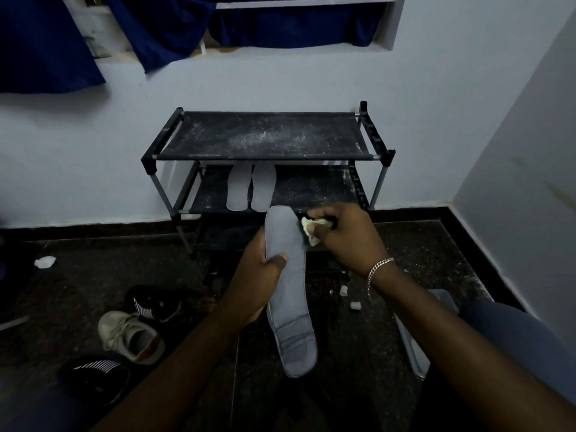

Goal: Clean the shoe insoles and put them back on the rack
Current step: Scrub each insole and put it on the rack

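Left grip: the left hand (261,271) is clasping a grey insole (291,310) around its middle, thumb lying across the upper face, fingers curling behind.
Right grip: the right hand (344,235) is bunching a pale crumpled cloth (313,228) in its curled fingers and holding it against the insole's far right edge; a silver bracelet (378,266) is hanging at that wrist.
Insole's lie: it is hovering in the air above the dark floor (358,394), just in front of the rack, its long axis running away from the person, far end pointing at the rack and leaning slightly left (which end is the toe cannot be told).
Rack: the black shoe rack (265,135) is standing against the pale wall, its top shelf showing white dust.
Rack contents: two more insoles (238,190) are lying side by side on the middle shelf, lengthwise front to back.
Markings: white stripes are showing on two black shoes (152,302) at the left; lettering is too small to read.
Floor: a white sneaker (131,336) is lying between the black shoes; a white wad (45,261) is sitting farther left.
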`<action>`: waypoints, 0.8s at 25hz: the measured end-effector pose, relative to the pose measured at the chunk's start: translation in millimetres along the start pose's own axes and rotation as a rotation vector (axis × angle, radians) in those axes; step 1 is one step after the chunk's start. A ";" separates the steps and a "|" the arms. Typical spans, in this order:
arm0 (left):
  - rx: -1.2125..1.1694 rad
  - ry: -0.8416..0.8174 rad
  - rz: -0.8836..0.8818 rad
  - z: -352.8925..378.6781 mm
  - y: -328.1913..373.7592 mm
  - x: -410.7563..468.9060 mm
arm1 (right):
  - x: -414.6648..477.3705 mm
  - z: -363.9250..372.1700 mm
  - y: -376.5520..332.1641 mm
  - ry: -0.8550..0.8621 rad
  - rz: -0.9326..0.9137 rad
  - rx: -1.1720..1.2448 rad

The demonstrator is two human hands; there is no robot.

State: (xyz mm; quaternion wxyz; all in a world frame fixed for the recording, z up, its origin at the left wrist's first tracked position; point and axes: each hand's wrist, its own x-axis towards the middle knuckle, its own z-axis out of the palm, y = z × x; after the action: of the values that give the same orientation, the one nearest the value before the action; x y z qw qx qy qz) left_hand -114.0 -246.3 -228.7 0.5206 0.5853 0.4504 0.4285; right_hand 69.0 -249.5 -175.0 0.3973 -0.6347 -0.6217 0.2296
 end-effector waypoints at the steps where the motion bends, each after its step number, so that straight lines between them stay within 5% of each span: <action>1: -0.014 0.019 -0.021 -3.4 0.4 2.0 | -0.1 -0.7 1.8 -0.041 0.048 0.042; 6: -0.147 0.129 -0.155 -17.4 -1.5 9.6 | -11.9 9.0 10.3 -0.327 0.179 0.101; 11: -0.230 0.177 -0.177 -20.9 -2.9 14.8 | -20.5 23.6 7.1 -0.430 0.248 0.212; 20: -0.265 0.135 -0.193 -17.5 -7.3 15.0 | -6.6 30.5 7.1 -0.281 0.218 0.118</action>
State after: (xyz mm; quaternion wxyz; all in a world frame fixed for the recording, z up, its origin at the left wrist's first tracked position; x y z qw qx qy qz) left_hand -128.2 -227.4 -233.8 0.6005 0.4354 0.4781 0.4703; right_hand 48.6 -248.5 -199.7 0.3160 -0.6355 -0.5841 0.3940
